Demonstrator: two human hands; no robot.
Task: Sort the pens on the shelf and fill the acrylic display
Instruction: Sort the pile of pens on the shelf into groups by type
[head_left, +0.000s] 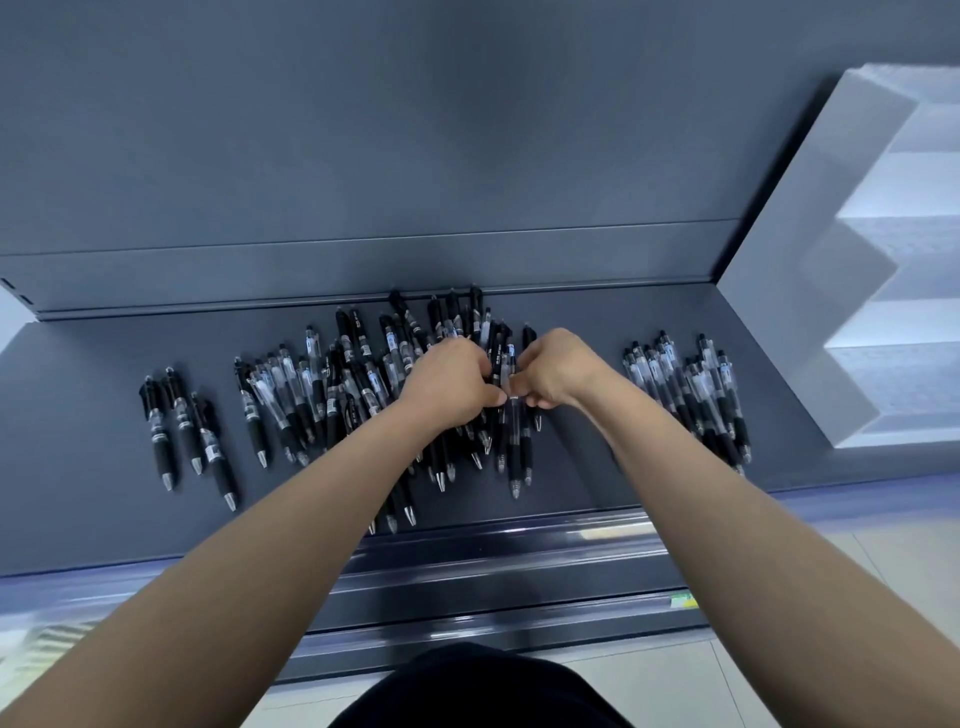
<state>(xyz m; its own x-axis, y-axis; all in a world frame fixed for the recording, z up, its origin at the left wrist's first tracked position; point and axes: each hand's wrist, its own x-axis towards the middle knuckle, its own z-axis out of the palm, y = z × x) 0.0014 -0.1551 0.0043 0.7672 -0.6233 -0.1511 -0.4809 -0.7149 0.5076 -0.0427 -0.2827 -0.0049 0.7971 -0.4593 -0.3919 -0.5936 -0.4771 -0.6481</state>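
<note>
**Fingers (480, 364) of both hands curled into the middle heap (353, 384) of pens**

The left hand (447, 384) grips pens at the right edge of that heap. Its fingers are bent down among the barrels and its thumb is pressed in from the near side. Which pens it has is hidden under the palm. The right hand (558, 371) meets it almost knuckle to knuckle, fingertips (535, 399) pinching the top end of a clear-barrelled pen (514, 447) whose tip points back toward the person.

The pens lie on a dark grey shelf (104, 519) in three lots — a trio (182, 421) set apart on the left, the tangled middle heap, and a tidier bundle (691, 400) on the right. Nearly all the tips point toward the front edge. The bundle lies near the stepped display (810, 291), white and translucent, which stands at the shelf's right end against the grey back panel (467, 130). A clear rail (493, 545) runs along the front lip. Below it are pale floor tiles (779, 675) and, at the bottom edge, dark clothing (478, 686).

The display is cut off by the right edge of the view, so its full width cannot be told. The left forearm covers the near part of the heap. The printing on the barrels is too small to read, and the rail's lower left end is smeared with blur.
</note>
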